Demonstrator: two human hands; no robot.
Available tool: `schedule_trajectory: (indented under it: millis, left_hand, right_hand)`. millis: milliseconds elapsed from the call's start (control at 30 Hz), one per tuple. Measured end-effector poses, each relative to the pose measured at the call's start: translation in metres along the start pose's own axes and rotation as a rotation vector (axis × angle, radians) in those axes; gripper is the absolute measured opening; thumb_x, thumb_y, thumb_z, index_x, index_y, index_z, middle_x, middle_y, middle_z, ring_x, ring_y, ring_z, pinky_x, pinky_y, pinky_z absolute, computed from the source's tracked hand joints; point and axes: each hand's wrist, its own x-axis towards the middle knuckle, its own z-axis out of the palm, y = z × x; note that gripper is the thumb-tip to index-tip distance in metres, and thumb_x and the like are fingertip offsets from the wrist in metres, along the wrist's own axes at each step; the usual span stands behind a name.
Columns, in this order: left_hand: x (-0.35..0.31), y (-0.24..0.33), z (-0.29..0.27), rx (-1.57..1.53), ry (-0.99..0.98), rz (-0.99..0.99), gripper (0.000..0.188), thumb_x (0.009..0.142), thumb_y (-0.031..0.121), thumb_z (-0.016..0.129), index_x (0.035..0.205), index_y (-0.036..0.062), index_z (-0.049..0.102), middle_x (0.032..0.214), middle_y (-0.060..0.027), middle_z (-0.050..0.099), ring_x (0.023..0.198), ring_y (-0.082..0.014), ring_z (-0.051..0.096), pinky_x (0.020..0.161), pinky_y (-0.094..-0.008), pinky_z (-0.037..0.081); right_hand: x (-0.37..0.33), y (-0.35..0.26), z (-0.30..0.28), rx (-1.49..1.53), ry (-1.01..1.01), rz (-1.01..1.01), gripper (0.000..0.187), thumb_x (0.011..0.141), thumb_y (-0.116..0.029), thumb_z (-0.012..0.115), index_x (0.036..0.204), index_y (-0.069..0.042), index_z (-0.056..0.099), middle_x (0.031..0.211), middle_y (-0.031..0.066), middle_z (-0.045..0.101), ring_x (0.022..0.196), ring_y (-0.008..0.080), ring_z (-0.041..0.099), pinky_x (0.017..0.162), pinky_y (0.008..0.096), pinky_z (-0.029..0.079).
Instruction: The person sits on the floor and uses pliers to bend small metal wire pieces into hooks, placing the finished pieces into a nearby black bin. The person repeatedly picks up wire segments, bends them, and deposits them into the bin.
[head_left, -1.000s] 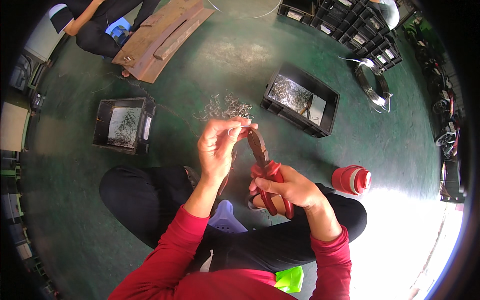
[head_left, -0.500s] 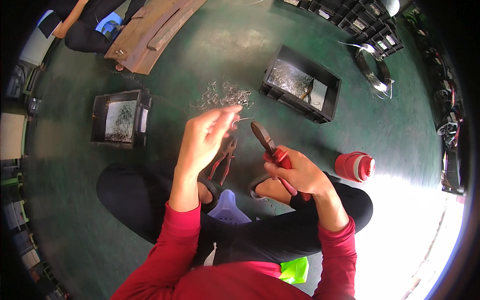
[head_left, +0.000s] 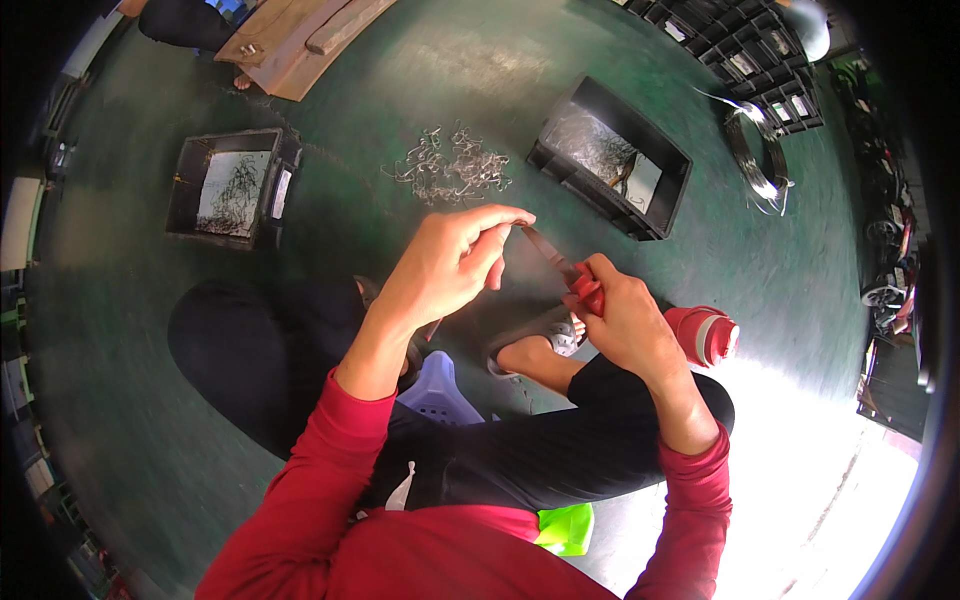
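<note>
head view: right hand [head_left: 632,312] is wrapped round the red-handled pliers [head_left: 548,254], whose tip was apart half a second ago but now meets the half-curled left hand [head_left: 442,262], so they're back together, though can't tell what that one's pinching.

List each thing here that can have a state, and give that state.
Pliers: gripped in the right hand; opening unclear
Left hand: curled, at the pliers' tip
Wire pieces: bent, loosely piled
Left crate: open, partly filled
Right crate: open, partly filled
Wire coil: wound
Red jug: lid on
</note>
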Motion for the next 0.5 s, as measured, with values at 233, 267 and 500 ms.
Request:
schedule_trajectory:
  millis: [233, 267, 500]
  left_hand:
    - [0.000, -0.001, 0.008, -0.146, 0.003, -0.134, 0.028, 0.100, 0.008, 0.045, 0.120, 0.0017, 0.064, 0.060, 0.0000, 0.054, 0.048, -0.0017, 0.043, 0.041, -0.0190, 0.029]
    - [0.000, 0.000, 0.009, -0.169, 0.003, -0.150, 0.028, 0.100, 0.008, 0.045, 0.120, 0.0013, 0.064, 0.060, -0.0001, 0.054, 0.047, -0.0017, 0.043, 0.040, -0.0189, 0.029]
    - [0.002, -0.003, 0.012, -0.267, 0.007, -0.203, 0.029, 0.100, 0.008, 0.044, 0.120, -0.0009, 0.062, 0.063, -0.0006, 0.055, 0.050, -0.0021, 0.045, 0.041, -0.0188, 0.031]
  right_hand:
    - [0.000, 0.003, 0.002, -0.158, 0.135, -0.090, 0.027, 0.077, 0.000, 0.059, 0.103, -0.004, 0.052, 0.095, 0.0191, 0.063, 0.090, 0.0430, 0.061, 0.075, 0.0505, 0.048]
    - [0.000, 0.004, 0.004, -0.180, 0.154, -0.084, 0.028, 0.077, 0.000, 0.060, 0.103, -0.005, 0.052, 0.095, 0.0178, 0.063, 0.090, 0.0414, 0.061, 0.075, 0.0501, 0.048]
    - [0.001, 0.008, 0.017, -0.357, 0.332, -0.127, 0.032, 0.076, -0.002, 0.066, 0.105, -0.008, 0.052, 0.093, 0.0136, 0.062, 0.092, 0.0332, 0.062, 0.077, 0.0470, 0.048]
